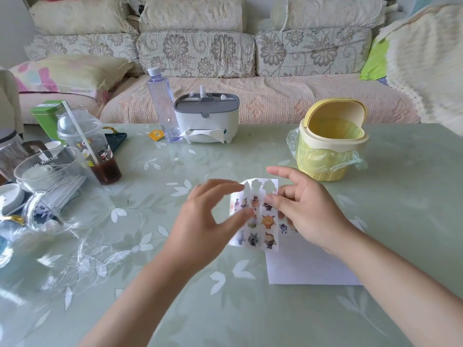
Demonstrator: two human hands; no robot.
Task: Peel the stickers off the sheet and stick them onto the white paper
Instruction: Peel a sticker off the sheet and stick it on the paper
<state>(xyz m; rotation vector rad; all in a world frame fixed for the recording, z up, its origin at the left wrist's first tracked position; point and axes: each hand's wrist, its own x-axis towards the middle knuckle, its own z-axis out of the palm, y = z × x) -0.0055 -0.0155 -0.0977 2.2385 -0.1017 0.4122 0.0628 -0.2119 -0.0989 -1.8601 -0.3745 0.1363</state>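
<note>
A: Where to find the sticker sheet [255, 221]?

B: Held up off the table [250, 309], over its middle, between both hands. Pinched at the left edge by the left hand [205, 219], thumb in front, forefinger reaching toward the top corner. Picked at along the right column by the curled fingers of the right hand [303, 211], forefinger sticking out free. Cannot tell whether pinching a sticker there or only the backing.

A: And the white paper [313, 269]?

B: Lying flat toward the table's right side and near edge, partly beneath the sheet and the right hand. Seems to carry a couple of small figures, just beside the sheet's right edge.

A: How to expect the sheet to handle?

B: Probably featherlight, thin, glossy and limp; likely to bow or curl if held by one corner only. Best kept taut by the bare margin with one hand while lifting a sticker's rim with a nail. Tacky once free, so better carried by its very edge. Easy to crease or fold onto itself.

A: Looks?

B: Narrow and tall, translucent, with three columns of small cartoon creatures in browns, greys and orange. Top row stripped: only pale cut-out shapes left. Blurred down the left column, so no telling details there.
</note>
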